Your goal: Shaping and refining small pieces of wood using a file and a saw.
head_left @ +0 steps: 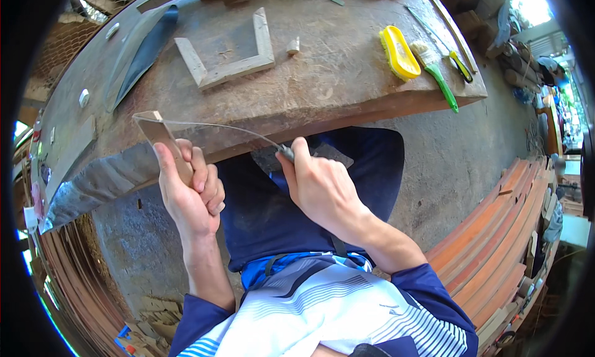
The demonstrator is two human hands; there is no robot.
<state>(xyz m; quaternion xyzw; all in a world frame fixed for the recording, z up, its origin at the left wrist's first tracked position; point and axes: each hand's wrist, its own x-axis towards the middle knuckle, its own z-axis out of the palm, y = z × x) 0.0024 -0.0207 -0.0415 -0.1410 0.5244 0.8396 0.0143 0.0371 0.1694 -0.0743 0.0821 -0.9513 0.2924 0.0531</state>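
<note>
My left hand (193,186) is wrapped round a flat wooden strip (162,134), held upright and tilted near the table's front edge. My right hand (325,186) closes on the grey handle-like end of a thin bowed tool (232,127). The tool's slender length arches leftward and its far tip meets the top of the wooden strip; whether it is a blade or a wire cannot be made out. Beyond my hands, a three-sided wooden frame (238,67) lies on the worktable (322,78), with a small wooden plug (293,46) beside it.
To the right on the table lie a yellow brush (400,53), a green-handled paintbrush (439,81) and a long thin tool with a yellow-black handle (460,66). A dark curved sheet (147,56) rests at left. Reddish planks (489,233) are stacked at lower right.
</note>
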